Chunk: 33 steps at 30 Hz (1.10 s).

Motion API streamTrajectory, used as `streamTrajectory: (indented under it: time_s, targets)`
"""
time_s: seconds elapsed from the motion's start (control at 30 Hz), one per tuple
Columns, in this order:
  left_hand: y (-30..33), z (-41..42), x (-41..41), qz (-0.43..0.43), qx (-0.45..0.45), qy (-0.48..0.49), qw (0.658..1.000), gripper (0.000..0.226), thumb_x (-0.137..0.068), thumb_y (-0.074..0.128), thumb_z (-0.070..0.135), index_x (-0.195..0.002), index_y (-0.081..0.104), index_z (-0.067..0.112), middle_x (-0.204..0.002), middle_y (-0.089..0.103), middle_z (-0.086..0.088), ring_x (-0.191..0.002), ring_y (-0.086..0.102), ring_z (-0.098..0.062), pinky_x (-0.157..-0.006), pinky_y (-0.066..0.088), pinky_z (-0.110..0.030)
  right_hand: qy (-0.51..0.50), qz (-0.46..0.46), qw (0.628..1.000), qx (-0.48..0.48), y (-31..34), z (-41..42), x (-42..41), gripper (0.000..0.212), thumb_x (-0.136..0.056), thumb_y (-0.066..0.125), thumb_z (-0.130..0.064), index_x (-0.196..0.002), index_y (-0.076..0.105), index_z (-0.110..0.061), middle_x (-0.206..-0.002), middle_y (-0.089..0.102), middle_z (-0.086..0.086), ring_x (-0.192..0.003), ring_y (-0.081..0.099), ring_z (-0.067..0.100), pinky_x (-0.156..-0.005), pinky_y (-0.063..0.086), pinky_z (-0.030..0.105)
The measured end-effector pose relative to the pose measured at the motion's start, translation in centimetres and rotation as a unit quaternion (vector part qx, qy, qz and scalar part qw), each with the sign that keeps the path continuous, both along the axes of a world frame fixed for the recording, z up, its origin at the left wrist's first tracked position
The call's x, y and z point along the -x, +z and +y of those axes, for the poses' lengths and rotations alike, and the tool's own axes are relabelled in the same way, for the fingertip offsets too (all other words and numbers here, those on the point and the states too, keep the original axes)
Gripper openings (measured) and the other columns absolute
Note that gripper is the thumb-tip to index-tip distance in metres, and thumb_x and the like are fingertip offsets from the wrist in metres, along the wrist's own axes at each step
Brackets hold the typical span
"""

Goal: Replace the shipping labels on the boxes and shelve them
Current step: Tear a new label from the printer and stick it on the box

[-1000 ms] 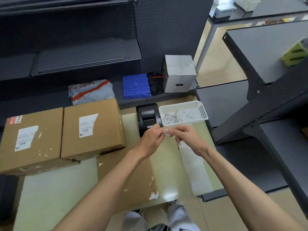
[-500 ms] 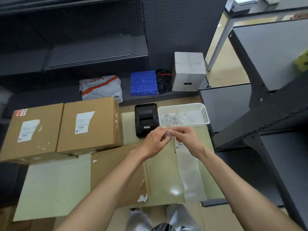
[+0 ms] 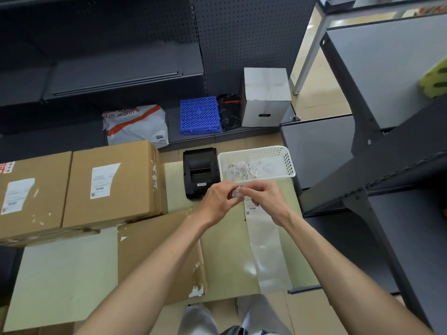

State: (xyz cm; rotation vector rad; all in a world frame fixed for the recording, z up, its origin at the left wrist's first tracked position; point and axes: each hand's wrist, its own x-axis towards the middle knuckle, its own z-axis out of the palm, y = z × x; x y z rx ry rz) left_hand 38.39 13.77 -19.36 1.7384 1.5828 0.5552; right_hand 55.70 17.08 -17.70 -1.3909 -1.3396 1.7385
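Note:
My left hand [image 3: 217, 201] and my right hand [image 3: 264, 201] meet in front of the white basket [image 3: 289, 163], both pinching a small scrap of white label paper [image 3: 235, 192] between the fingertips. Below my right hand a long strip of label backing [image 3: 264, 247] lies on the table, printed at its top end. Two brown cardboard boxes stand at the left, each with a white shipping label: the nearer box [image 3: 111, 184] and the far-left box [image 3: 31, 197]. A flat brown box [image 3: 154, 257] lies under my left forearm. The black label printer [image 3: 199, 172] sits beside the basket.
The basket holds several crumpled label scraps. Dark shelving [image 3: 116, 73] runs behind the table, with a grey mailer bag [image 3: 136, 124], a blue plastic crate [image 3: 200, 114] and a white carton [image 3: 264, 97] on the low shelf. More dark shelves [image 3: 387, 151] stand close on the right.
Both hands stay together, working the paper scrap just in front of the basket. The view has shifted a little; the boxes and the printer have not moved.

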Motion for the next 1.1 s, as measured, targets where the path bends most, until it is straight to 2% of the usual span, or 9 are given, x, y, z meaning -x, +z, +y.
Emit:
streamTrajectory:
  time_s: [0.13,0.23,0.4,0.53,0.67,0.8,0.87,1.0,1.1]
  targets:
    - [-1.3,1.8,0.6,0.043,0.014,0.048,0.998,0.026,-0.096,0.063,0.023,-0.076,0.065,0.007,-0.072,0.054,0.005,-0.068,0.049,-0.011,-0.066,0.034,-0.028,-0.017,-0.101,0.994,-0.041,-1.8,0.3,-1.1,0.013,-0.091,0.066,-0.024,-0.086,0.075,-0.016,-0.075,0.070,0.001,-0.054,0.048,-0.001,-0.061,0.040,0.023]
    - [-2.3,4.0,0.7,0.085,0.029,0.052,0.995,0.031,-0.100,0.060,0.023,-0.077,0.065,0.003,-0.079,0.057,-0.002,-0.075,0.056,-0.019,-0.070,0.040,-0.030,-0.042,-0.191,0.979,-0.065,-3.9,0.6,-2.0,0.016,-0.091,0.061,-0.021,-0.079,0.069,-0.015,-0.076,0.067,0.003,-0.062,0.052,0.005,-0.063,0.040,0.024]
    - [-4.4,8.2,-1.0,0.133,0.018,0.049,0.990,0.027,-0.107,0.043,0.025,-0.106,0.059,0.004,-0.106,0.053,-0.011,-0.095,0.059,-0.028,-0.079,0.049,-0.037,-0.012,-0.273,0.958,-0.087,-6.6,1.2,-2.8,0.014,-0.093,0.057,-0.020,-0.081,0.066,-0.019,-0.089,0.065,-0.006,-0.077,0.055,0.009,-0.073,0.039,0.026]
    - [-6.6,10.0,-1.2,0.210,0.034,0.061,0.975,0.032,-0.104,0.047,0.024,-0.133,0.048,0.012,-0.123,0.050,-0.015,-0.104,0.059,-0.034,-0.084,0.053,-0.046,0.022,-0.310,0.945,-0.101,-9.1,1.6,-3.4,0.011,-0.091,0.056,-0.018,-0.086,0.066,-0.017,-0.092,0.063,-0.003,-0.084,0.058,0.014,-0.080,0.049,0.036]
    - [-8.0,10.6,-1.0,0.224,0.030,0.066,0.972,0.033,-0.107,0.037,0.026,-0.109,0.062,0.006,-0.108,0.053,-0.016,-0.091,0.061,-0.035,-0.078,0.051,-0.044,0.046,-0.339,0.935,-0.090,-10.5,1.6,-3.8,0.010,-0.092,0.057,-0.020,-0.090,0.065,-0.015,-0.095,0.064,0.000,-0.085,0.060,0.020,-0.081,0.050,0.040]
    - [-8.6,11.4,-0.8,0.207,0.012,0.109,0.972,0.029,-0.100,0.051,0.018,-0.084,0.071,0.002,-0.086,0.068,-0.016,-0.080,0.066,-0.035,-0.064,0.047,-0.037,0.067,-0.358,0.928,-0.082,-11.2,1.4,-4.1,0.012,-0.092,0.055,-0.020,-0.091,0.066,-0.015,-0.097,0.064,0.001,-0.090,0.060,0.022,-0.082,0.049,0.038]
    - [-8.5,11.8,-1.1,0.214,0.005,0.113,0.970,0.025,-0.100,0.054,0.016,-0.087,0.070,0.002,-0.088,0.068,-0.016,-0.079,0.065,-0.033,-0.065,0.047,-0.037,0.076,-0.369,0.922,-0.088,-11.3,1.4,-4.1,0.012,-0.093,0.054,-0.020,-0.092,0.066,-0.016,-0.098,0.062,-0.001,-0.091,0.059,0.022,-0.082,0.049,0.038]
    - [-8.4,12.0,-1.8,0.238,-0.014,0.088,0.967,0.036,-0.106,0.043,0.023,-0.092,0.067,0.000,-0.099,0.057,-0.014,-0.077,0.055,-0.026,-0.065,0.040,-0.037,0.094,-0.390,0.910,-0.107,-11.4,1.8,-4.0,0.014,-0.095,0.052,-0.023,-0.094,0.064,-0.015,-0.101,0.059,-0.002,-0.093,0.057,0.021,-0.081,0.048,0.038]
    - [-8.1,11.2,-2.0,0.248,-0.049,0.072,0.965,0.034,-0.106,0.043,0.027,-0.105,0.065,0.002,-0.109,0.057,-0.013,-0.086,0.056,-0.028,-0.063,0.040,-0.038,0.094,-0.395,0.907,-0.114,-11.5,2.1,-4.3,0.014,-0.095,0.054,-0.025,-0.092,0.064,-0.015,-0.100,0.058,-0.003,-0.092,0.057,0.021,-0.081,0.048,0.038]
